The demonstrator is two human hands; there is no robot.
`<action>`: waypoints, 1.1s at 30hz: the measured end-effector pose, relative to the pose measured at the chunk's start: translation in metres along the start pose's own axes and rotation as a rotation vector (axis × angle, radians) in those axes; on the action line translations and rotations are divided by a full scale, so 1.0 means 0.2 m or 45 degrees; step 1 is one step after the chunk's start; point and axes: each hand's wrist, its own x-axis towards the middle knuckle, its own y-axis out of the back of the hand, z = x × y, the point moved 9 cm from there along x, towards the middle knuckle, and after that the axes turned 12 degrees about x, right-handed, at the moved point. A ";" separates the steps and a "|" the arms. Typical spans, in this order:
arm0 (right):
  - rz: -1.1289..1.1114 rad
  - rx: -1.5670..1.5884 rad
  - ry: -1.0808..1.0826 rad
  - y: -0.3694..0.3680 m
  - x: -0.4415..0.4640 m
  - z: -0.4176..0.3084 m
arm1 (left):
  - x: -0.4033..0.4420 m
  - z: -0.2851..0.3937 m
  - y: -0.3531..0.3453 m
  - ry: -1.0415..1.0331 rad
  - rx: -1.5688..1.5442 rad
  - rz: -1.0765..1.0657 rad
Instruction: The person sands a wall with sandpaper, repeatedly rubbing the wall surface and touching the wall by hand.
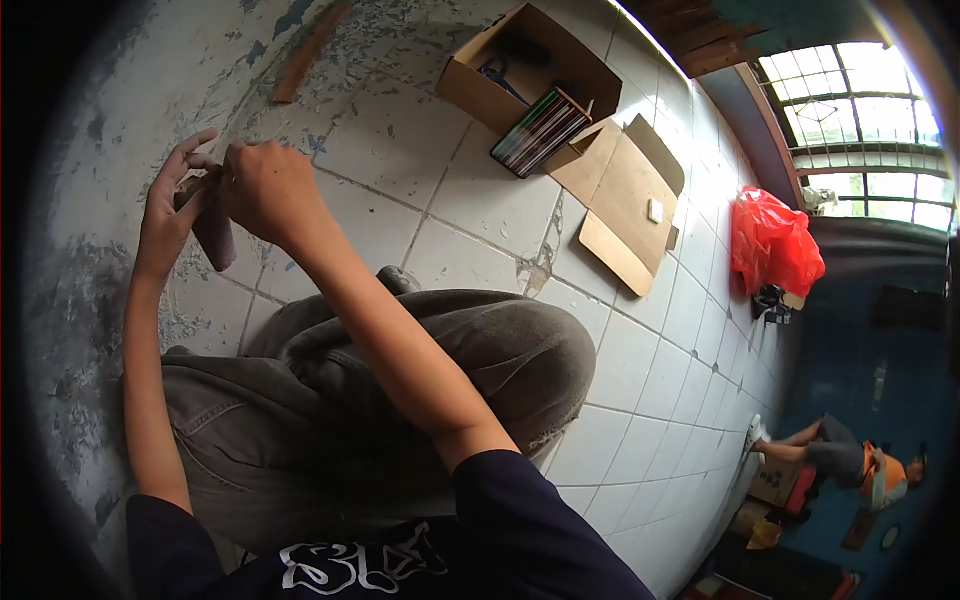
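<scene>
A dark brownish-purple, blunt-ended piece (215, 238) hangs down between my two hands; its exact kind is unclear. My left hand (168, 215) curls around the upper part, thumb against it and some fingers raised. Closed into a fist, my right hand (268, 188) grips at the top of the same piece, and its fingertips are partly hidden. Both hands are close to the wall (85, 190), whose paint is worn and patchy. Paint flakes (375, 75) are scattered on the tiled floor beyond my hands.
An open cardboard box (470, 85) contains dark items, with a stack of thin cases (541, 133) against it. Its flap (625, 215) bears a small white object (655, 210). A brown strip (308, 55) lies beside the wall. Farther right are a red plastic bag (770, 245) and another person (850, 460).
</scene>
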 end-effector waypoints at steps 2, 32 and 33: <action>-0.007 -0.059 0.035 -0.01 0.00 -0.02 | 0.00 0.02 -0.01 -0.013 -0.119 -0.038; -0.118 -0.168 -0.005 -0.02 -0.03 0.02 | -0.03 -0.04 -0.10 0.106 -0.117 -0.193; -0.117 -0.167 -0.004 -0.02 -0.02 0.02 | -0.03 -0.04 -0.10 0.105 -0.116 -0.193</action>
